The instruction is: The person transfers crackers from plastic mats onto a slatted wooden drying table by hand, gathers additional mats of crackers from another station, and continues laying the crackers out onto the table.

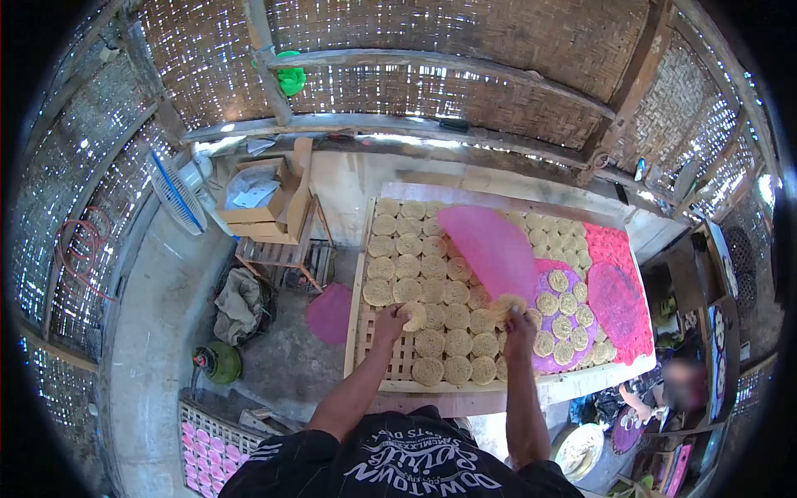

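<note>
My left hand (pixel 391 319) grips the edge of a round tan disc (pixel 413 316) over the left part of a slatted rack (pixel 374 349). Rows of similar discs (pixel 428 371) lie on the rack beside and below it. My right hand (pixel 520 325) pinches another tan disc (pixel 504 307) over the rack's middle. Just behind that disc is a pink round sheet (pixel 490 241), raised at an angle over the rows. To the right of my right hand, several discs lie on a purple round sheet (pixel 554 363).
Red and pink material (pixel 614 307) covers the rack's right end. At the left stand a fan (pixel 177 192), a cardboard box (pixel 286 195) on a wooden stand and a green gas cylinder (pixel 217 363). Another person's arm (pixel 635 404) shows at lower right near a white basin (pixel 579 451).
</note>
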`<action>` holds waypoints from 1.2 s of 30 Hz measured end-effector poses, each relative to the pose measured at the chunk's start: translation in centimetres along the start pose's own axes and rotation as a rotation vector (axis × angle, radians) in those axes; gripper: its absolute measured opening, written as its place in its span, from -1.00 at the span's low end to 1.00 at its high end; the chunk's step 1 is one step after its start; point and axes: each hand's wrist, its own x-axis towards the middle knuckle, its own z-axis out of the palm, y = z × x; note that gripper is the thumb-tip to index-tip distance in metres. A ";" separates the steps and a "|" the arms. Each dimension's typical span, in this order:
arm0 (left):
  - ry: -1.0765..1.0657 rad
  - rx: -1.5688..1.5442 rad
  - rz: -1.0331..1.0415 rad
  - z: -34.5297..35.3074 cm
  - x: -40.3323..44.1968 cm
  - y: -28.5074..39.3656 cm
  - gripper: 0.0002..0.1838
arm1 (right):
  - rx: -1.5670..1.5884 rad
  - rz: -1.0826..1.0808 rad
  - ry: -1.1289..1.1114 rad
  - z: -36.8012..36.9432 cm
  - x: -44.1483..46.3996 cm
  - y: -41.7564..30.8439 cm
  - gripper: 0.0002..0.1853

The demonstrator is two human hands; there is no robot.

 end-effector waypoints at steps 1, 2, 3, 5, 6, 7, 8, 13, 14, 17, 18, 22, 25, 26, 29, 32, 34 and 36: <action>0.000 -0.015 0.003 0.1 0.0 -0.6 -0.67 | -0.014 0.022 0.015 -0.1 -1.4 0.9 -0.75; 0.050 0.046 0.021 0.1 -0.2 -1.2 -0.67 | -0.030 0.044 0.028 -0.1 -2.6 1.7 -0.75; 0.101 0.104 0.047 0.2 -0.3 -0.7 -0.67 | -0.043 0.060 0.037 0.3 -3.2 2.2 -0.75; 0.164 0.199 0.103 0.5 -1.1 0.9 -0.67 | -0.052 0.086 0.023 1.7 -5.1 1.8 -0.77; 0.174 0.240 0.130 0.8 -1.7 2.2 -0.67 | -0.058 0.106 0.018 1.9 -6.0 1.8 -0.78; 0.184 0.281 0.158 0.8 -2.2 3.0 -0.67 | -0.117 0.090 -0.005 1.7 -6.5 2.4 -0.80; 0.203 0.417 0.197 0.5 -1.7 1.6 -0.67 | -0.177 0.073 -0.029 1.5 -6.7 3.1 -0.82; 0.313 0.715 0.315 -0.1 1.0 -3.7 -0.67 | -0.408 0.089 -0.137 2.6 -7.1 3.7 -0.82; 0.301 0.730 0.319 -0.3 1.2 -4.1 -0.65 | -0.390 0.084 -0.157 3.4 -7.3 3.6 -0.81; 0.247 0.808 0.267 -0.7 0.8 -2.4 -0.61 | -0.450 0.050 -0.202 3.6 -6.9 4.7 -0.76; 0.213 0.856 0.207 -0.3 -1.5 2.6 -0.59 | -0.489 0.035 -0.214 3.4 -6.7 5.3 -0.75; 0.100 1.036 0.260 -0.8 -2.6 4.1 -0.51 | -0.825 -0.100 -0.231 5.7 -8.1 2.9 -0.70; 0.222 1.083 0.440 -0.9 -3.8 4.6 -0.51 | -0.912 -0.399 -0.306 5.6 -7.5 5.0 -0.71; 0.269 1.021 0.499 -1.0 -4.3 5.1 -0.54 | -0.958 -0.505 -0.322 5.9 -7.4 5.4 -0.72; 0.254 0.775 0.398 -1.8 -6.3 6.4 -0.62 | -1.072 -0.652 -0.444 8.0 -7.5 5.4 -0.74; 0.019 0.289 -0.183 -3.7 -7.2 6.3 -0.66 | -1.193 -0.817 -0.631 10.7 -8.9 5.7 -0.71; -0.039 -0.166 -0.504 -4.7 -7.2 6.7 -0.66 | -1.339 -0.889 -0.830 11.9 -9.8 6.4 -0.60; 0.013 -0.009 -0.269 -5.9 -7.2 5.6 -0.67 | -1.119 -0.772 -0.808 12.3 -10.2 7.8 -0.57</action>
